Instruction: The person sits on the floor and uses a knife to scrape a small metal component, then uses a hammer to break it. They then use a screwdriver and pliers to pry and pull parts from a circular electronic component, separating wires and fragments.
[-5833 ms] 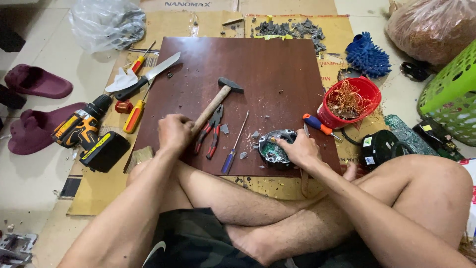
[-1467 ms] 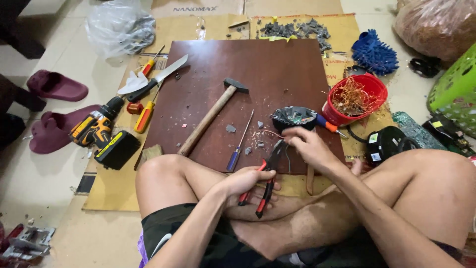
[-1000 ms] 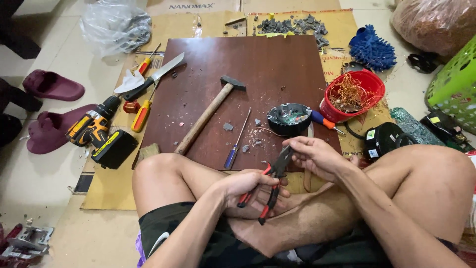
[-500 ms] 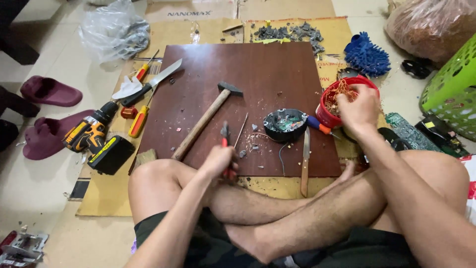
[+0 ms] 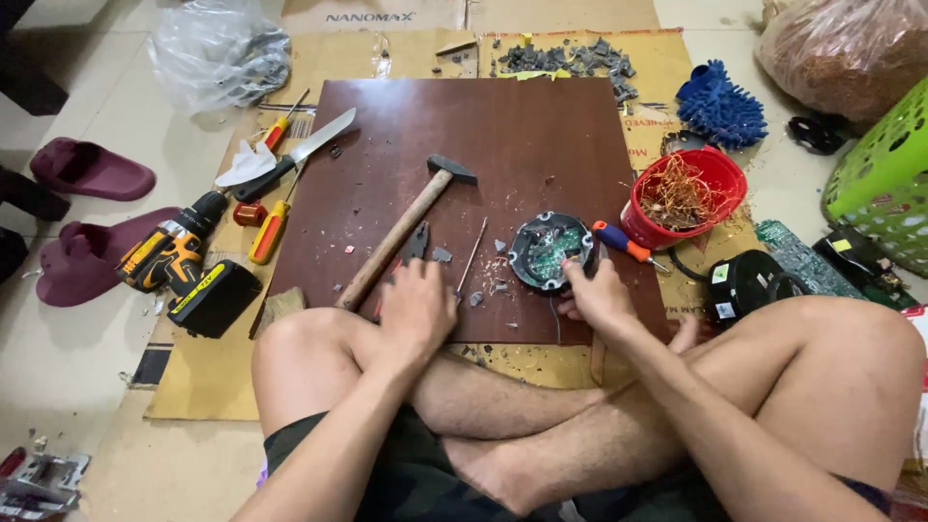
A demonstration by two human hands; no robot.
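My left hand (image 5: 416,311) lies knuckles-up on the brown board (image 5: 503,135), closed over the handles of the pliers (image 5: 418,240), whose dark jaws poke out past the fingers. Beside it lie a wooden-handled hammer (image 5: 391,246) and a thin screwdriver shaft (image 5: 472,257). My right hand (image 5: 594,293) pinches the near rim of a round black part (image 5: 549,249) with a green circuit board inside. Grey chips are scattered around that part.
A red bucket of copper wire (image 5: 713,176) and an orange-blue screwdriver (image 5: 623,242) sit right of the part. A knife (image 5: 290,159), an orange screwdriver (image 5: 269,232) and a yellow drill (image 5: 174,263) lie left. A green basket (image 5: 884,179) stands far right. My crossed legs fill the foreground.
My right hand has come back from the red bucket to the round part's rim. My left hand has lowered the pliers flat onto the board.
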